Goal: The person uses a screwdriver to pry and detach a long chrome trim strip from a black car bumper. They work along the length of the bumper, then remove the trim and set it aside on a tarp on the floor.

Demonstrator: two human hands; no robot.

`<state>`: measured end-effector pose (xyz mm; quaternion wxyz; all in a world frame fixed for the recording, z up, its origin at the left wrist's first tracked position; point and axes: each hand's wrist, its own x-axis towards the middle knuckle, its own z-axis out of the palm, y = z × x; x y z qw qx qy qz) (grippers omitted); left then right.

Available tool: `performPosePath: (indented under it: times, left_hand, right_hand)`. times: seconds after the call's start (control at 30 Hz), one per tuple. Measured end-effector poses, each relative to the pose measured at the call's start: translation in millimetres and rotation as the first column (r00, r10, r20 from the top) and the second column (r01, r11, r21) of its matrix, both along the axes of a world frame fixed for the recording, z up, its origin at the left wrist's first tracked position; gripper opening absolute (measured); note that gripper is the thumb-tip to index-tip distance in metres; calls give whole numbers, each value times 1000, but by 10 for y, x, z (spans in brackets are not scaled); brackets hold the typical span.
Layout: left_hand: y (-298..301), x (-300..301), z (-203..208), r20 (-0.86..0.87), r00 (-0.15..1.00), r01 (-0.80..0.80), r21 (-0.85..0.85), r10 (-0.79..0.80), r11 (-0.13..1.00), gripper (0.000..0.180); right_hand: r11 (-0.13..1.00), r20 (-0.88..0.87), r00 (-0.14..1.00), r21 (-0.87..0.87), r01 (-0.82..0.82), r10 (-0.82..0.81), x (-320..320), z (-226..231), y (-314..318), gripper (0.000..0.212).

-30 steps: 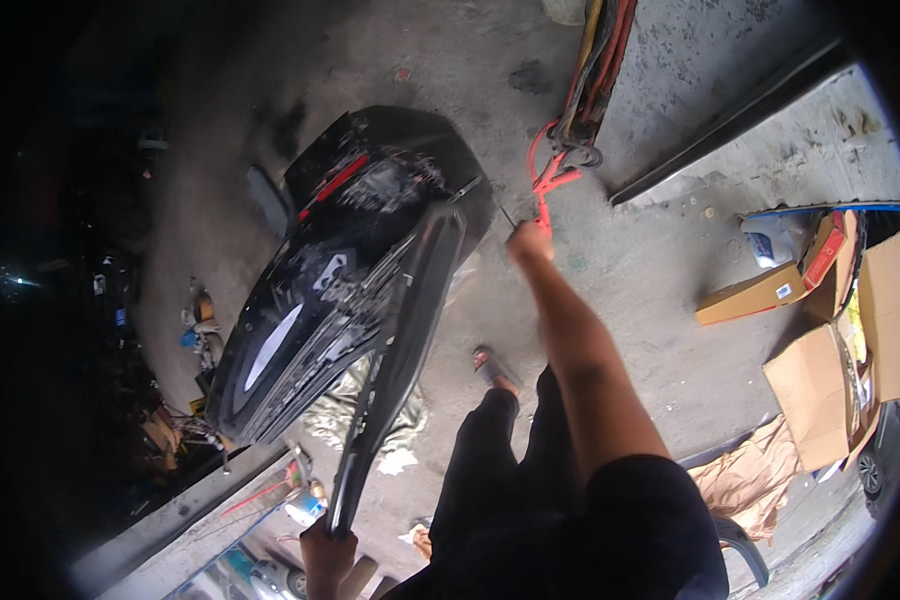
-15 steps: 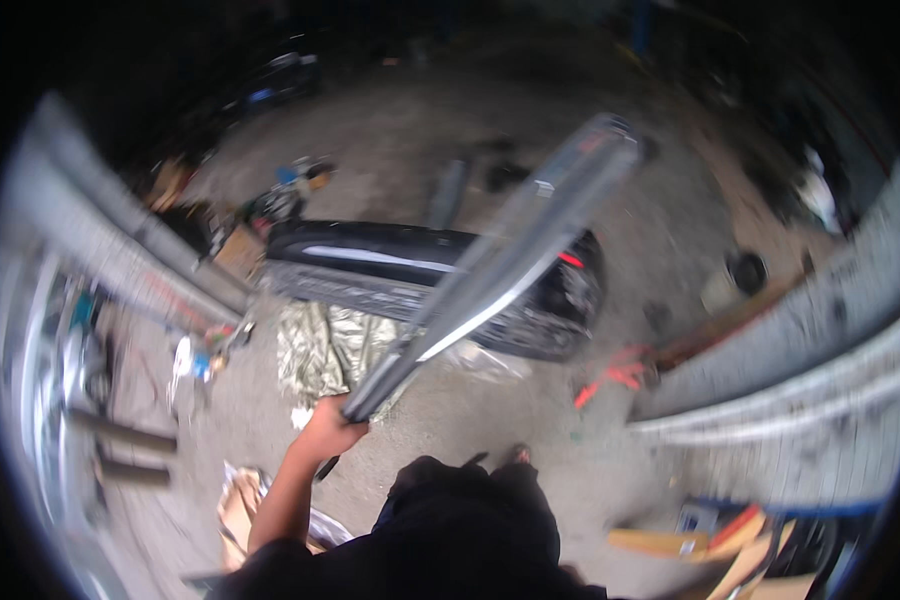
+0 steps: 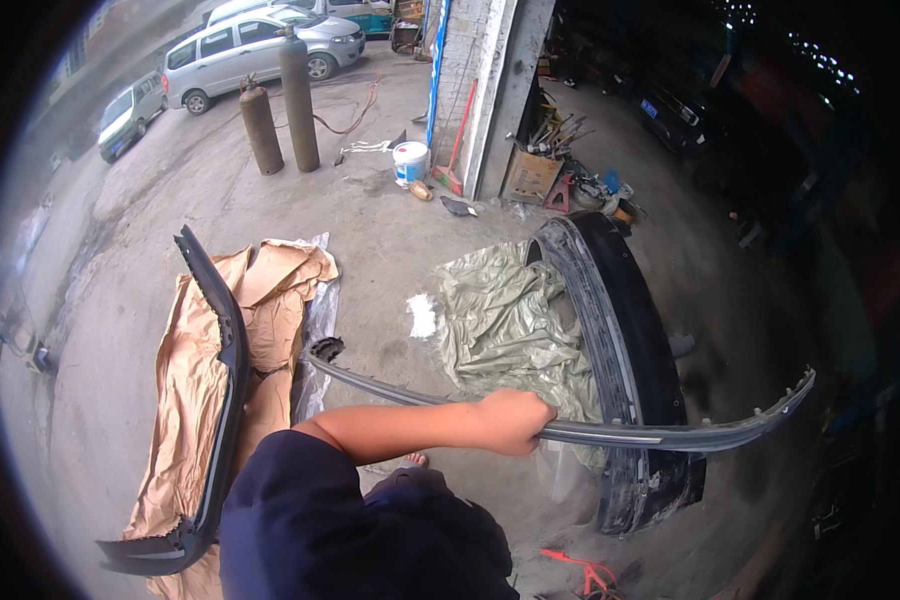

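My left hand is closed around a long, thin, curved grey trim strip and holds it in the air across the view. The strip runs from a hooked end at the left to a tabbed end at the right. Below it, a black car bumper stands on its edge, partly on a crumpled green plastic sheet. My right hand is out of sight.
A second dark bumper part lies on brown paper at the left. Two gas cylinders, a white bucket, a cardboard box and tools stand by a pillar. Parked cars sit beyond. A red tool lies by my feet.
The view has swung round a lot. The strip, held upright half a second ago, now lies level across the bumper, and brown paper and cylinders have come into sight.
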<state>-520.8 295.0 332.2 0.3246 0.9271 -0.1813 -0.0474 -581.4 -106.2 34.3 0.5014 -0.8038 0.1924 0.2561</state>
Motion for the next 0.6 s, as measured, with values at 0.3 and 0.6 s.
performPosePath:
  times: [0.3,0.6]
  left_hand:
    - [30,-668,-676,132,986,-126,158,105,979,17]
    - [-268,-1333,-1273,63,998,-39,297,21,954,18]
  right_hand:
    - [982,-62,980,6,-189,189,-579,-233,-358,38]
    - [976,-414,895,-62,-209,166,-1712,-1005,-1106,36]
